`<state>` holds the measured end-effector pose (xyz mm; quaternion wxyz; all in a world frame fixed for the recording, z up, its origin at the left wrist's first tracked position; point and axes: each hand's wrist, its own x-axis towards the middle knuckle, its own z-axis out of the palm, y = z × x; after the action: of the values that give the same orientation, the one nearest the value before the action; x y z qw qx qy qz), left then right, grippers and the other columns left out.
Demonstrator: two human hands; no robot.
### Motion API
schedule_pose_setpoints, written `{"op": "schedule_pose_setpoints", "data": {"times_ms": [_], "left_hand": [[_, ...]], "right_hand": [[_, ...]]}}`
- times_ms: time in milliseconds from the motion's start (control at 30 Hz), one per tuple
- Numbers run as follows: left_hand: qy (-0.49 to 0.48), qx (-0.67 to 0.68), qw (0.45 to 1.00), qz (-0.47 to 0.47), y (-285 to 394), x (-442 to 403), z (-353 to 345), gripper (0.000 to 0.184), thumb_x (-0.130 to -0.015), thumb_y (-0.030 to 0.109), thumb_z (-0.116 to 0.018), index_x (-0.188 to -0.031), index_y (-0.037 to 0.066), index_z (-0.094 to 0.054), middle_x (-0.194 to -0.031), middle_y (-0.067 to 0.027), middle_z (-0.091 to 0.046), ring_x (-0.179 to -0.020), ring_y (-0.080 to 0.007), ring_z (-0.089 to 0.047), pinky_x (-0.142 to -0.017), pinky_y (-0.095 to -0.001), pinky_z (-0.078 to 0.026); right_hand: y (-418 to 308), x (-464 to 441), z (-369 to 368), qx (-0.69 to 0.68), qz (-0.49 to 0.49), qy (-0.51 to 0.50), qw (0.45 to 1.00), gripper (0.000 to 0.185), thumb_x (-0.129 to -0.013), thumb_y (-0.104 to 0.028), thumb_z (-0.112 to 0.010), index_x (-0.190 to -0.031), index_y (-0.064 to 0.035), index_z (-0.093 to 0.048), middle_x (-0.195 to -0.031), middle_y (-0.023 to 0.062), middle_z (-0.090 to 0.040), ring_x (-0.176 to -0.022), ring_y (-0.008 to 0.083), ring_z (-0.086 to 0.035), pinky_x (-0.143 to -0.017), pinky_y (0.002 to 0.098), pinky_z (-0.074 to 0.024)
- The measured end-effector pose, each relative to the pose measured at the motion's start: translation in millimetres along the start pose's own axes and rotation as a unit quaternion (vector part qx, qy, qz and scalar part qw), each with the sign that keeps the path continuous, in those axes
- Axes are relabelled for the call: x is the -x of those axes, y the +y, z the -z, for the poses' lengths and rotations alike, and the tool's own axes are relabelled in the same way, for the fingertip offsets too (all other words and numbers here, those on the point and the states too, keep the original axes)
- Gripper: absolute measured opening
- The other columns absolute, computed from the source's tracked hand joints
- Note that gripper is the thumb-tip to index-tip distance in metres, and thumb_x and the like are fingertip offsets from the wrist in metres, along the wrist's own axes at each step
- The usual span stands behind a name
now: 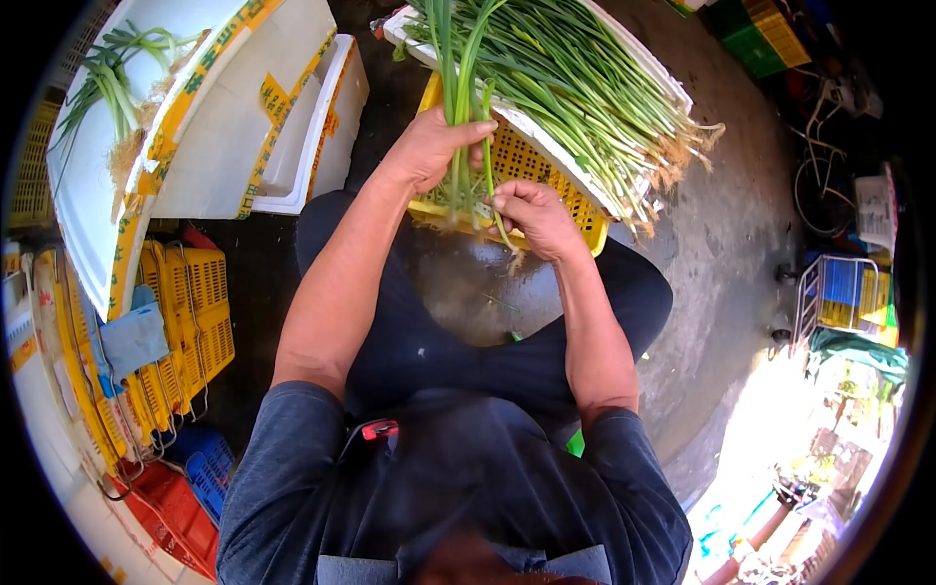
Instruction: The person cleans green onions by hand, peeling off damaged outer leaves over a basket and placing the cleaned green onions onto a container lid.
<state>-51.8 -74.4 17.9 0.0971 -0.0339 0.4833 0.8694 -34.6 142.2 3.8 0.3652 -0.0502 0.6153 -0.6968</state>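
My left hand [434, 148] is closed around a few long green stalks [456, 68], which look like green garlic or scallions. With thumb and fingers pinched, my right hand [531, 219] holds the lower part of one thin stalk [489, 161], its roots hanging just below. Both hands are above a yellow plastic crate [593, 234] that has loose leaf scraps and roots in it. Across the crate rests a white foam tray [556, 156] heaped with a big bundle of the same rooted stalks [585, 97].
At the left, a white foam box [219, 127] bound with yellow tape holds a small bunch of rooted stalks [117, 88]. Yellow crates [195, 302] stand below it, beside red [166, 512] and blue crates [203, 463]. A metal cart [838, 292] stands at right on wet concrete floor [702, 253].
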Motion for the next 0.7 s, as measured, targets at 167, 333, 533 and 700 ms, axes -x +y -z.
{"op": "schedule_pose_setpoints", "data": {"times_ms": [167, 333, 533, 700], "left_hand": [[0.004, -0.057, 0.998, 0.017, -1, 1, -6, 0.026, -0.089, 0.013, -0.074, -0.110, 0.001, -0.066, -0.087, -0.0050, -0.066, -0.069, -0.0144, -0.061, -0.064, -0.0296, -0.052], [0.029, -0.088, 0.995, 0.044, -5, 1, -8, 0.024, -0.090, 0.011, -0.071, -0.111, -0.001, -0.066, -0.090, -0.0061, -0.065, -0.070, -0.0139, -0.061, -0.064, -0.0290, -0.053], [0.023, -0.094, 0.995, 0.031, -7, 0, -6, 0.025, -0.092, 0.011, -0.068, -0.114, -0.001, -0.067, -0.092, -0.0072, -0.067, -0.075, -0.0138, -0.062, -0.066, -0.0288, -0.052], [0.011, -0.091, 0.995, 0.035, -7, 0, -5, 0.026, -0.093, 0.011, -0.068, -0.116, 0.000, -0.067, -0.094, -0.0067, -0.068, -0.083, -0.0132, -0.063, -0.068, -0.0283, -0.052]], "right_hand": [[-2, 0, -5, 0.135, 0.037, 0.070, 0.988, 0.011, -0.092, -0.014, -0.067, -0.090, -0.0033, -0.068, -0.073, -0.0021, -0.062, -0.062, 0.0062, -0.053, -0.058, 0.0223, -0.0435], [-4, -1, -12, 0.235, 0.052, 0.123, 0.963, 0.017, -0.090, -0.018, -0.065, -0.090, -0.0027, -0.071, -0.073, 0.0019, -0.065, -0.066, 0.0108, -0.059, -0.065, 0.0285, -0.0495], [1, -4, -7, 0.141, 0.020, 0.107, 0.984, 0.019, -0.092, -0.019, -0.062, -0.088, -0.0035, -0.072, -0.066, 0.0017, -0.062, -0.059, 0.0092, -0.058, -0.057, 0.0258, -0.0465], [7, -5, -4, 0.051, 0.017, 0.079, 0.995, 0.017, -0.093, -0.016, -0.061, -0.086, -0.0034, -0.071, -0.068, 0.0009, -0.063, -0.056, 0.0086, -0.058, -0.055, 0.0241, -0.0451]]}}
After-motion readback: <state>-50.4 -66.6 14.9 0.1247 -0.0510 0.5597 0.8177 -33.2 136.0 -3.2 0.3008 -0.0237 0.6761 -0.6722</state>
